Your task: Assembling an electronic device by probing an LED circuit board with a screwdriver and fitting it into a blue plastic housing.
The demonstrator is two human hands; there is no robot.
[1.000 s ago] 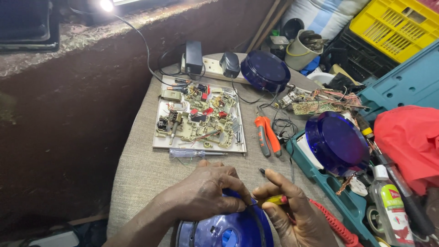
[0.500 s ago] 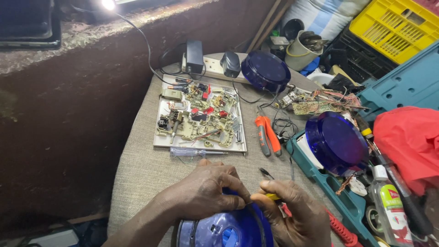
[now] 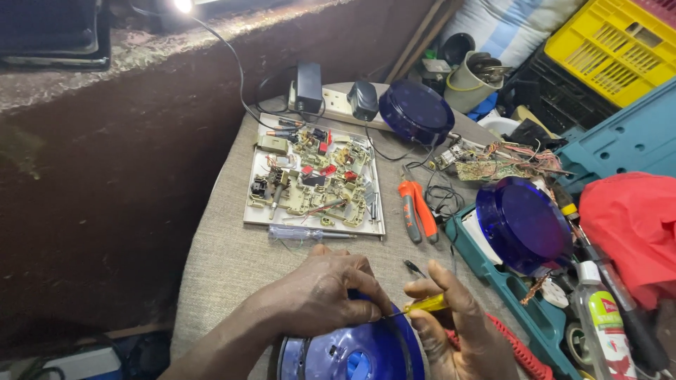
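Observation:
My left hand (image 3: 317, 295) grips the top rim of a round blue plastic housing (image 3: 352, 352) at the near edge of the table. My right hand (image 3: 451, 324) sits just to its right and holds a small yellow-handled screwdriver (image 3: 426, 304) whose thin shaft points left toward the housing's rim under my left fingers. The lower part of the housing is cut off by the frame.
A white tray (image 3: 260, 211) with circuit parts lies mid-table, a clear-handled screwdriver (image 3: 303, 233) below it. Orange-handled pliers (image 3: 415, 211) lie right of it. Two blue round covers (image 3: 415, 109) (image 3: 521, 225), a power strip (image 3: 331, 102), a loose board (image 3: 486, 165), a bottle (image 3: 605, 324).
My hands stay on the blue housing. The right hand shifted slightly, bringing the yellow screwdriver closer to the rim; the view moved a little.

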